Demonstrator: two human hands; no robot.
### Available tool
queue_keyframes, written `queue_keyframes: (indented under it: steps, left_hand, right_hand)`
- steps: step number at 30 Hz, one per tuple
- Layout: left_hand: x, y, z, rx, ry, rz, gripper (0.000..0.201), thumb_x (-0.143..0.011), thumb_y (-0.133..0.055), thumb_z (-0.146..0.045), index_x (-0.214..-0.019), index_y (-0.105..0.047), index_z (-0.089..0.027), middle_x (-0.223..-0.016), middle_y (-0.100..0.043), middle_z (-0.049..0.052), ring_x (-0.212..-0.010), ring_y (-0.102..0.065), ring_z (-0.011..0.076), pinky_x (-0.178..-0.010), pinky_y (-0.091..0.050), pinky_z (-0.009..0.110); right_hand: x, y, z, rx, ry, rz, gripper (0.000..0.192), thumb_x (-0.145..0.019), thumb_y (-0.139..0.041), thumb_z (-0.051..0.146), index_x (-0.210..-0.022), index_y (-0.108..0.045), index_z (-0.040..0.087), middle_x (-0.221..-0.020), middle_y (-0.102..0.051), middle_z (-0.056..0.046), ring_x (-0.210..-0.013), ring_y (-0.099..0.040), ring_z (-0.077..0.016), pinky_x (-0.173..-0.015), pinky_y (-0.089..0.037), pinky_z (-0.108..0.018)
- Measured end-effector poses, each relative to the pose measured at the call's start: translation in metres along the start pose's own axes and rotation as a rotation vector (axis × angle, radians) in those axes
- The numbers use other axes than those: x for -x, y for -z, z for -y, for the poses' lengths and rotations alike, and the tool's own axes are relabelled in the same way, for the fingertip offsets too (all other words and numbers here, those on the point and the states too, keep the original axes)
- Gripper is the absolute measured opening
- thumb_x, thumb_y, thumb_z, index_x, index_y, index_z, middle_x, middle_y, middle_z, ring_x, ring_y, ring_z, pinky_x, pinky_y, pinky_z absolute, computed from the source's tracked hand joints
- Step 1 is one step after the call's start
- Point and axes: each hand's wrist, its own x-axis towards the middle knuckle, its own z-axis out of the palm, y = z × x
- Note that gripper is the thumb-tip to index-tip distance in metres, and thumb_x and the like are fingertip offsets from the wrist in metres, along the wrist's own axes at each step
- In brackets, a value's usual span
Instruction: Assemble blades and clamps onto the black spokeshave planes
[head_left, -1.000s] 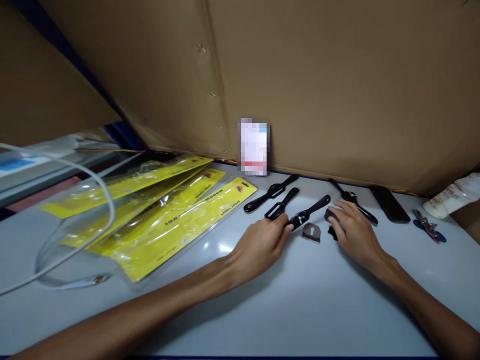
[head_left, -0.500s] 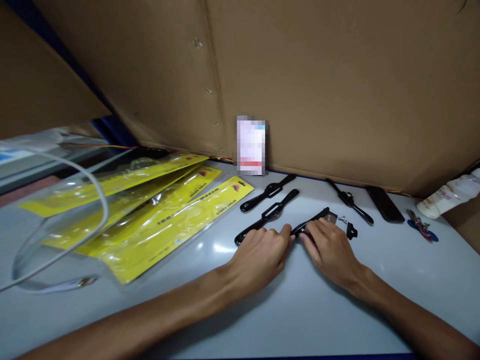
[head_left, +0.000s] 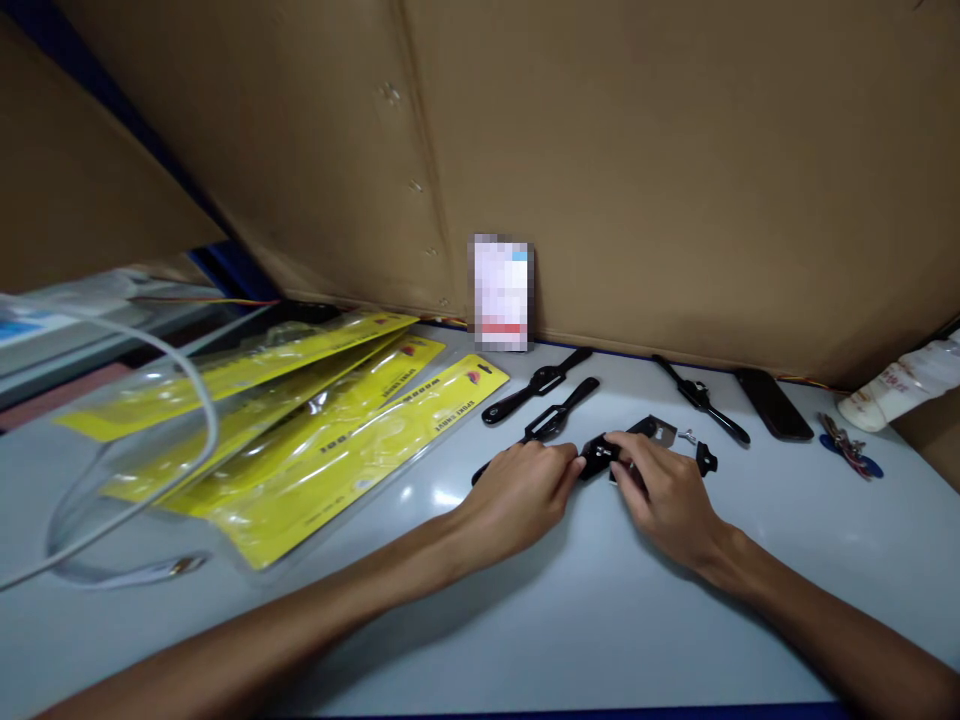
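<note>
A black spokeshave (head_left: 598, 457) is held a little above the table between my two hands. My left hand (head_left: 529, 490) is closed around its left handle, which is mostly hidden. The thumb and fingers of my right hand (head_left: 664, 490) pinch at its middle, where a small shiny part shows. Just beyond my right hand lie a flat metal blade (head_left: 663, 433), a small silver screw (head_left: 686, 436) and a black notched plate (head_left: 706, 459). Two more spokeshave bodies (head_left: 538, 388) rest behind my left hand, the nearer one partly covered.
Yellow spokeshave packages (head_left: 360, 450) in clear plastic lie overlapped at left, with a white cable (head_left: 202, 385) across them. Farther right are another spokeshave (head_left: 701, 400), a dark phone-like slab (head_left: 774, 405), a bundle of wires (head_left: 849, 448) and a bottle (head_left: 904, 385). A blurred-out card (head_left: 502, 292) leans against the cardboard wall.
The held spokeshave has turned, so its broad middle now faces up more. My right fingers have shifted and lifted slightly on it; my left hand stays nearly in place.
</note>
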Motion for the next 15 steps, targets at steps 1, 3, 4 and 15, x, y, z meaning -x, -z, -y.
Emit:
queue_keyframes:
  steps: [1,3,4,15]
  left_hand:
    - [0.0003,-0.0005,0.0002,-0.002,0.003,0.001,0.043,-0.102,-0.028,-0.033,-0.089,-0.066,-0.017,-0.081,-0.073,0.013,-0.073,-0.067,0.0263,-0.059,-0.029,0.035]
    - [0.0005,-0.0011,0.0007,0.002,0.0,-0.002,0.044,-0.102,-0.028,-0.034,-0.088,-0.066,-0.017,-0.08,-0.073,0.013,-0.073,-0.067,0.0264,-0.059,-0.029,0.035]
    - [0.0004,-0.0012,0.0011,0.006,-0.002,-0.005,0.045,-0.102,-0.027,-0.035,-0.087,-0.066,-0.018,-0.08,-0.073,0.013,-0.073,-0.067,0.0265,-0.059,-0.028,0.035]
    - [-0.0027,-0.0011,0.0053,0.038,0.008,0.003,0.042,-0.101,-0.028,-0.035,-0.076,-0.059,-0.02,-0.074,-0.07,0.009,-0.07,-0.064,0.0226,-0.059,-0.028,0.033]
  right_hand:
    - [0.0003,-0.0002,-0.0001,-0.007,0.005,0.011,0.028,-0.098,-0.045,0.013,-0.119,-0.064,0.016,-0.089,-0.068,-0.005,-0.075,-0.062,-0.0168,-0.066,-0.045,-0.029]
    - [0.0006,-0.0008,0.0,-0.002,0.043,0.041,0.028,-0.097,-0.045,0.013,-0.112,-0.068,0.018,-0.085,-0.066,-0.004,-0.073,-0.061,-0.017,-0.065,-0.044,-0.029]
    - [0.0006,-0.0012,0.0001,0.002,0.054,0.048,0.028,-0.097,-0.044,0.013,-0.107,-0.07,0.018,-0.084,-0.066,-0.004,-0.074,-0.061,-0.0173,-0.065,-0.045,-0.03]
    - [0.0023,-0.0029,0.0035,0.049,0.0,-0.035,0.032,-0.099,-0.044,0.015,-0.12,-0.067,0.011,-0.088,-0.07,-0.007,-0.076,-0.064,-0.018,-0.068,-0.05,-0.031]
